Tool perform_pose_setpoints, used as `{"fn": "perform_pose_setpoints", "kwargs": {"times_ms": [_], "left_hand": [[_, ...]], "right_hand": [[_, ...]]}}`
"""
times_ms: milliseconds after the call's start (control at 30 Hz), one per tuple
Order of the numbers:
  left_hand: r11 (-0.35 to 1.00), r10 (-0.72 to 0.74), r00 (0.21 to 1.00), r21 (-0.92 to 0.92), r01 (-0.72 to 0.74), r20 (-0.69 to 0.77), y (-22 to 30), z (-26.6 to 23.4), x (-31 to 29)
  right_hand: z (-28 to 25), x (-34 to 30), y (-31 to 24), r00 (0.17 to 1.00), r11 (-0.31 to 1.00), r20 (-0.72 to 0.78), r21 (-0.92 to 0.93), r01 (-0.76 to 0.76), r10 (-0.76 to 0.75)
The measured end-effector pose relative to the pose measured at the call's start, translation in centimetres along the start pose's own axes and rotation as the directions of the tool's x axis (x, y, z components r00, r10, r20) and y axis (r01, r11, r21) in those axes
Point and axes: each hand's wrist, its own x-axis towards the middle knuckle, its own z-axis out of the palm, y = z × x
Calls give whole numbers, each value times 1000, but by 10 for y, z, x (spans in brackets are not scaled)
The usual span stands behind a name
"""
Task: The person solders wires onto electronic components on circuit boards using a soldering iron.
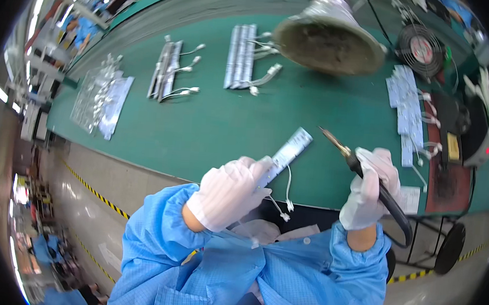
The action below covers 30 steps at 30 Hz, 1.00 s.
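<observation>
Gloved in white, my left hand (229, 192) is closed around the near end of a narrow white LED strip board (291, 149). The board slants away over the green table's front edge, and two short white wires with connectors (288, 204) dangle from its side. In my right hand (371, 187), also gloved, is a soldering iron (353, 159) with a black handle and cable. Its bare metal tip points up and left, a short way to the right of the board's far end and apart from it.
On the green table (189, 131) lie several grouped strips with wires (241, 56), more strips (166, 70), and clear plastic pieces (92, 94) at left. A fume extraction hood (331, 42) hangs at the back. Stacked boards (404, 110), a fan (420, 50) and a soldering station (481, 135) stand right.
</observation>
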Motion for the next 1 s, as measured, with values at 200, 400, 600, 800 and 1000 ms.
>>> {"fn": "perform_pose_setpoints", "kwargs": {"times_ms": [200, 400, 600, 800, 1000], "left_hand": [[796, -135, 991, -595, 112, 5, -54, -48, 8], [785, -595, 503, -589, 193, -627, -223, -64, 34], [810, -582, 525, -501, 306, -621, -327, -11, 81], [739, -623, 374, -674, -5, -687, -303, -18, 86], [974, -216, 345, -226, 12, -914, -190, -43, 79]], "right_hand": [[-11, -24, 23, 998, 996, -63, -94, -8, 2], [-1, -22, 17, 993, 974, -41, -204, 102, -112], [8, -12, -4, 941, 943, -63, 63, -328, 332], [13, -12, 18, 988, 962, -151, -272, -8, -34], [14, -2, -14, 880, 884, -80, 56, -465, 468]]}}
